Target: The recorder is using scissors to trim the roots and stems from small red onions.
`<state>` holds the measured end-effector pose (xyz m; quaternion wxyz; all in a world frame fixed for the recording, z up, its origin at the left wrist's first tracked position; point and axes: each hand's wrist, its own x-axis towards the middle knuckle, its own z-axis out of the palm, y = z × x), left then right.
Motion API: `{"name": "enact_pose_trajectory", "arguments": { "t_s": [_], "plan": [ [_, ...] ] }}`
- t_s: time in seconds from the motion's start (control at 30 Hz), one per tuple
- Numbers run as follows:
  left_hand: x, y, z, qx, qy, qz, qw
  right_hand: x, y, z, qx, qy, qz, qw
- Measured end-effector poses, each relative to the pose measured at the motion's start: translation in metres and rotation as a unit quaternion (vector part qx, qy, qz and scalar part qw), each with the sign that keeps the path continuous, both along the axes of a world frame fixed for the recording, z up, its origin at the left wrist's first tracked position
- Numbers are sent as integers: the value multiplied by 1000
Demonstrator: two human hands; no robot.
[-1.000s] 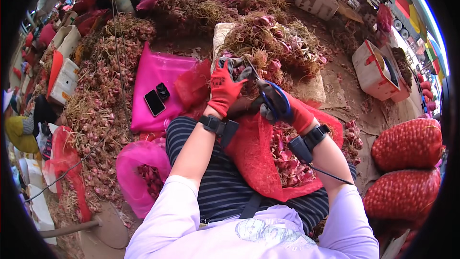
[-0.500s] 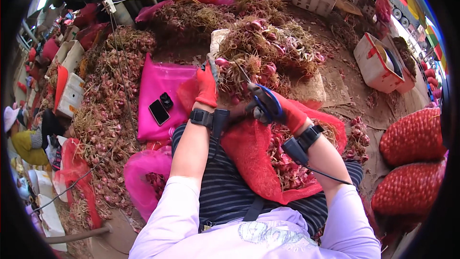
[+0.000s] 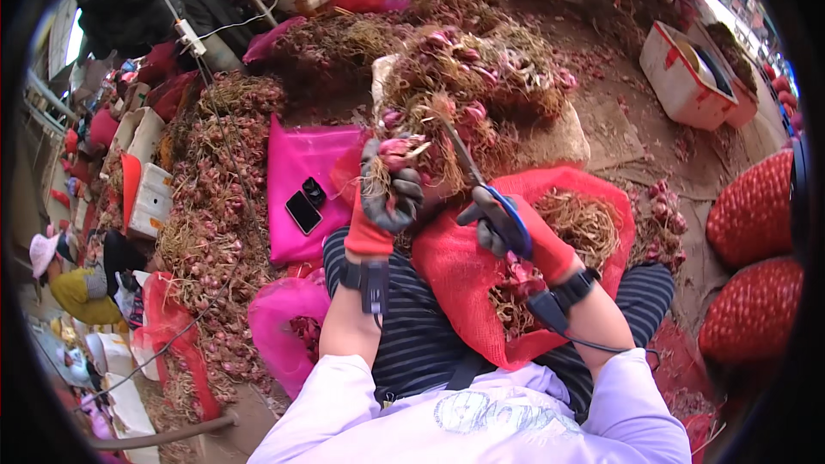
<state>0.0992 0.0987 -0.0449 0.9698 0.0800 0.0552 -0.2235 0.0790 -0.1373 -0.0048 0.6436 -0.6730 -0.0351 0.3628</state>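
My left hand, in a red and grey glove, is closed around a purple-red shallot with dry roots and a pale stem end. My right hand, gloved alike, grips scissors by their blue handles. Their blades point up and left, apart from the held shallot. Just beyond both hands lies a heap of shallots with dry roots and stalks, on a pale block. A red mesh bag lies open across my lap under my right hand, with dry trimmings and red skins inside.
To the left are a pink sheet with a phone on it, and a long shallot pile. A pink mesh bag sits by my left leg. Filled red sacks and a white foam box stand right.
My left hand has turned palm up and drawn back from the heap with a shallot. The scissors have moved slightly right and down, and the view has shifted.
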Motion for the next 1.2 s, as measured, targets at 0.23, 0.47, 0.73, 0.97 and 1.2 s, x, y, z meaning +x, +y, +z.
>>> {"name": "enact_pose_trajectory", "arguments": {
  "t_s": [0.23, 0.47, 0.73, 0.97, 1.2],
  "plan": [
    [-71, -143, 18, 278, -259, 62, 923, -35, -73, -44, 270, -31, -191, 943],
    [-83, -171, -27, 495, -254, -36, 830, -67, -109, -63, 118, -56, -239, 962],
    [-97, -168, -21, 480, -206, -7, 853, -70, -107, -75, 146, -201, -243, 938],
    [-102, -171, -19, 463, -238, -2, 854, -72, -118, -72, 178, -102, -217, 954],
    [-104, -169, -16, 515, -234, -29, 824, -83, -120, -82, 264, 71, -262, 925]
  ]
}}
